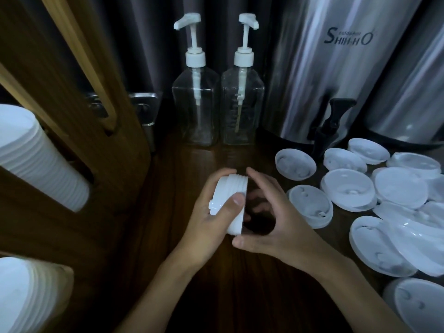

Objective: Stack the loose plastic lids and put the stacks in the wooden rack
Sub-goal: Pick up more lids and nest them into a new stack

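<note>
Your left hand [211, 227] has the lid stack [234, 188] on edge, held over mid-bench. Its fingers [223, 173] curl over the top & the thumb pinches the near side, so that's a firm wrap. Your right hand [276, 224] cups the stack's open face, forefinger by the top rim, thumb by the bottom rim. Can't tell whether it's gripping or only guiding. The loose lids [348, 191] lie scattered twd the right edge of the bench [182, 159], some overlapping. The wooden rack [79, 116] stands along the left edge w/ racked lids [36, 159] in its slots.

Risks, as I judge them:
- The stack is short & sideways. If the lids aren't nested square, the outer one may pop off when you ease the pinch.
- Swinging left, the rim could catch a slot edge & fan the stack.
- Reaching right for more, your forearm could sweep overlapped lids off the right edge.
</note>
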`<state>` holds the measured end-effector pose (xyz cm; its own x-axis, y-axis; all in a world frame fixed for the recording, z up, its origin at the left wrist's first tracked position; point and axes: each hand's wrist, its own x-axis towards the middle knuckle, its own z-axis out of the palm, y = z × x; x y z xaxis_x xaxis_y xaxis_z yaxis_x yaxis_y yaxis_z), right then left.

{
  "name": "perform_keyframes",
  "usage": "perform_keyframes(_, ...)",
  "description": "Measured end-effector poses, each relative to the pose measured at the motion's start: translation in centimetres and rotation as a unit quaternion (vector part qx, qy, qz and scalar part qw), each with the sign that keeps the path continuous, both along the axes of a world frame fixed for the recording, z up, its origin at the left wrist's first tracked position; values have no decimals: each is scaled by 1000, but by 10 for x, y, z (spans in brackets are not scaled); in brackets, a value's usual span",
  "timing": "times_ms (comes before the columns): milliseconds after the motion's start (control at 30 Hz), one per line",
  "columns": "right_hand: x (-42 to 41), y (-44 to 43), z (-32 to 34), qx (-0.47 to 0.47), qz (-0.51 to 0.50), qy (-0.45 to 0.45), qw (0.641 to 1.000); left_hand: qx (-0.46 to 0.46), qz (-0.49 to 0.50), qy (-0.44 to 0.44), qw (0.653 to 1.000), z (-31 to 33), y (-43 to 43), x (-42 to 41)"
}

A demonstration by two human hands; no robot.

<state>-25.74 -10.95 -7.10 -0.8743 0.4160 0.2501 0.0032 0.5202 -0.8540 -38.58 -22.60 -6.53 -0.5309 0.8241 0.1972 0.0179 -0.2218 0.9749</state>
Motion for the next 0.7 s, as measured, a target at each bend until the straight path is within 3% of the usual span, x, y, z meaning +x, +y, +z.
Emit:
perform_keyframes(167, 0, 1, -1, 43, -15, 22, 999, 0, -7, -10, 1000, -2, 1, -1)
perform_keyframes(367, -2, 0, -3, 14, -34, 5, 999, -18, -2, 50, 999, -5, 1, 0)
perform_keyframes(533, -1, 2, -1, 5, -35, -26, 999, -10, -2, 35, 999, -3, 1, -1)
perform_keyframes(700, 14, 16, 14, 116, -64, -118, 984, -6, 17, 41, 999, -4, 0, 0)
